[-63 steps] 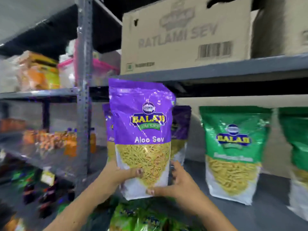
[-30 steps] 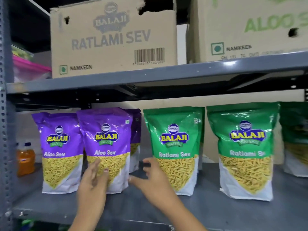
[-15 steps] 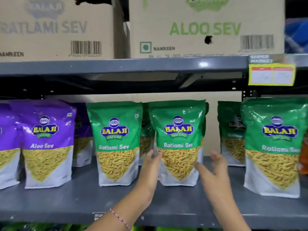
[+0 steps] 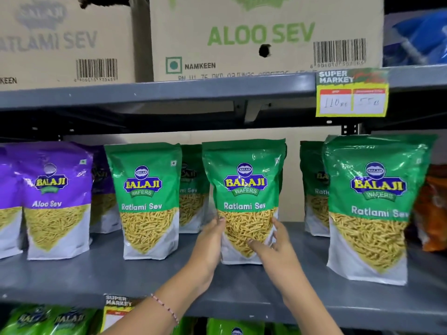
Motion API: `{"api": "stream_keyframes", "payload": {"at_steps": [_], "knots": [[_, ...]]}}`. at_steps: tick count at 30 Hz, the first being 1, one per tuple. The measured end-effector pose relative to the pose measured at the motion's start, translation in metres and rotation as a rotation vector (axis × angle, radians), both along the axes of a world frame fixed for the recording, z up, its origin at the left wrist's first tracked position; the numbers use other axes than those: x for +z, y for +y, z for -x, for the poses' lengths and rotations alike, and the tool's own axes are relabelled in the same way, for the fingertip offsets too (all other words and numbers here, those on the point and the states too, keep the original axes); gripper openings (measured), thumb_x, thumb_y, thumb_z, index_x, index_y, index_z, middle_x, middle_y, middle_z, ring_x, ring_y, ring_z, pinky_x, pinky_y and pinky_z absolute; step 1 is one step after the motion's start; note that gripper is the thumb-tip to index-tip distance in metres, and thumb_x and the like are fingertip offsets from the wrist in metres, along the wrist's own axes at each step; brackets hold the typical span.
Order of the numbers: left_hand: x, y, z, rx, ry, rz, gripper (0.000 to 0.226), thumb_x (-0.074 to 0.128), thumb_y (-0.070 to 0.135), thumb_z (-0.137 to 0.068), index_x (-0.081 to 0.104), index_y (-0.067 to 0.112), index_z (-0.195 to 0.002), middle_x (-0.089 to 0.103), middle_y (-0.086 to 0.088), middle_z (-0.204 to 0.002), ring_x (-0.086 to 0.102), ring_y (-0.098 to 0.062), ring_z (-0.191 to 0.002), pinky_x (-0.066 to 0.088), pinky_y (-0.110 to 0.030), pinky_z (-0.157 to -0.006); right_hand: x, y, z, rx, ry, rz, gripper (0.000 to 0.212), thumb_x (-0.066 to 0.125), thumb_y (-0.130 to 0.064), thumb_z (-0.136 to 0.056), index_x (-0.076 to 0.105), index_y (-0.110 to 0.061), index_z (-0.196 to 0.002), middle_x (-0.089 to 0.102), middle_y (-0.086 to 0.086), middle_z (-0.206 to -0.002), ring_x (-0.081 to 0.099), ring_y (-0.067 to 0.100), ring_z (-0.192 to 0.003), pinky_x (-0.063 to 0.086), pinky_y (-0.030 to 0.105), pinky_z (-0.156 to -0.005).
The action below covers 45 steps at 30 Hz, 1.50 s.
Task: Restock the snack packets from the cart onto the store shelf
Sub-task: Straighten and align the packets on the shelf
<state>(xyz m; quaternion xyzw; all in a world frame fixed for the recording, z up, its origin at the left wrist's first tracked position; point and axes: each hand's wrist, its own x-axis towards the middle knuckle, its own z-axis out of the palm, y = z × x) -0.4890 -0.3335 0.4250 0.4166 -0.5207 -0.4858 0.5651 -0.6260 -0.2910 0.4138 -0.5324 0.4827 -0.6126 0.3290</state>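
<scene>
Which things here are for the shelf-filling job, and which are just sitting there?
For the job: left hand, right hand, green Ratlami Sev packet, grey shelf.
Just there: Aloo Sev carton, yellow price tag, orange packet.

Bare forearms, no sleeves; left wrist wears thin beaded bracelet (image 4: 165, 308), pink and dark beads; right wrist unadorned.

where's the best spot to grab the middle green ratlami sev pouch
Judging by its pose, grip the middle Ratlami Sev pouch by its two lower side edges, coming from the front, where the left hand and right hand sit. It stands upright with clear gaps either side.
</scene>
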Motion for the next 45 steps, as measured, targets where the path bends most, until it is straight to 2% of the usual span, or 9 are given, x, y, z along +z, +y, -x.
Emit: {"api": "stream_keyframes", "payload": {"at_steps": [3, 9, 15, 23, 26, 29, 33, 36, 45], "knots": [[0.002, 0.003, 0.012, -0.036, 0.013, 0.008, 0.024, 0.044, 0.040, -0.098, 0.062, 0.034, -0.112, 0.059, 0.020, -0.124, 0.053, -0.003, -0.114, 0.036, -0.036, -0.104, -0.002, 0.003, 0.010, -0.019, -0.008, 0.011, 0.082, 0.071, -0.023, -0.076, 0.028, -0.034, -0.145, 0.051, -0.002, -0.140, 0.052, 0.020, -0.126, 0.042, 0.046, -0.108], [0.002, 0.007, 0.033, -0.079, 0.047, 0.041, 0.022, 0.043, 0.031, -0.100, 0.065, 0.033, -0.098, 0.069, 0.030, -0.092, 0.062, 0.013, -0.083, 0.045, -0.028, -0.078, -0.006, 0.005, 0.031, -0.059, -0.028, 0.038, 0.087, 0.070, -0.037, -0.062, 0.033, -0.040, -0.140, 0.052, -0.004, -0.138, 0.051, 0.016, -0.127, 0.042, 0.047, -0.109], [0.000, 0.017, 0.045, -0.095, 0.050, 0.068, 0.023, 0.043, 0.030, -0.100, 0.059, 0.029, -0.117, 0.066, 0.016, -0.117, 0.059, 0.001, -0.108, 0.038, -0.032, -0.105, -0.009, 0.011, 0.038, -0.056, -0.002, 0.072, 0.082, 0.072, -0.039, -0.062, 0.036, -0.043, -0.135, 0.052, -0.006, -0.139, 0.051, 0.014, -0.128, 0.041, 0.047, -0.110], [0.018, 0.049, -0.043, 0.257, 0.137, 0.380, 0.050, 0.046, 0.028, -0.099, 0.033, 0.030, -0.147, 0.037, 0.013, -0.149, 0.036, -0.002, -0.134, 0.027, -0.021, -0.102, -0.003, 0.029, -0.011, -0.248, -0.115, 0.385, 0.045, 0.066, -0.008, -0.085, 0.056, -0.033, -0.121, 0.060, -0.021, -0.122, 0.055, -0.010, -0.110, 0.043, 0.029, -0.096], [0.029, 0.038, -0.108, 0.402, 0.258, 0.450, 0.047, 0.044, 0.017, -0.101, 0.035, 0.019, -0.147, 0.046, 0.002, -0.141, 0.056, 0.008, -0.109, 0.042, -0.005, -0.083, 0.000, 0.015, -0.059, -0.063, -0.050, 0.372, 0.036, 0.067, -0.012, -0.083, 0.059, -0.031, -0.112, 0.063, -0.014, -0.121, 0.058, 0.000, -0.113, 0.044, 0.021, -0.097], [0.025, 0.009, -0.169, 0.426, 0.246, 0.366, 0.042, 0.042, 0.019, -0.101, 0.039, 0.013, -0.142, 0.050, -0.001, -0.134, 0.056, -0.006, -0.113, 0.041, -0.019, -0.093, 0.001, -0.013, -0.110, 0.080, 0.013, 0.170, 0.043, 0.068, -0.007, -0.084, 0.053, -0.030, -0.117, 0.056, -0.005, -0.129, 0.053, 0.010, -0.123, 0.041, 0.027, -0.105], [-0.006, -0.047, -0.217, 0.278, 0.153, 0.118, 0.069, 0.056, 0.060, -0.082, 0.052, 0.015, -0.135, 0.050, -0.009, -0.147, 0.047, -0.024, -0.134, 0.030, -0.049, -0.116, 0.011, -0.038, -0.153, 0.255, 0.055, -0.090, 0.079, 0.067, -0.024, -0.087, 0.020, -0.029, -0.150, 0.028, 0.000, -0.158, 0.037, 0.019, -0.138, 0.035, 0.030, -0.102], [0.013, -0.028, -0.208, 0.137, 0.183, 0.041, 0.036, 0.037, 0.037, -0.101, 0.059, 0.015, -0.120, 0.061, -0.007, -0.127, 0.057, -0.024, -0.113, 0.046, -0.038, -0.097, 0.016, -0.050, -0.168, 0.294, 0.042, -0.115, 0.091, 0.067, -0.024, -0.087, 0.006, -0.032, -0.153, 0.020, -0.005, -0.161, 0.030, 0.021, -0.145, 0.035, 0.032, -0.102], [0.008, -0.031, -0.209, 0.055, 0.075, -0.047, 0.029, 0.040, 0.031, -0.101, 0.064, 0.020, -0.112, 0.071, -0.003, -0.108, 0.066, -0.014, -0.091, 0.052, -0.027, -0.076, 0.006, -0.056, -0.185, 0.168, 0.005, -0.062, 0.060, 0.061, -0.013, -0.089, 0.036, -0.039, -0.137, 0.062, 0.000, -0.129, 0.059, 0.018, -0.119, 0.048, 0.040, -0.103]]}}
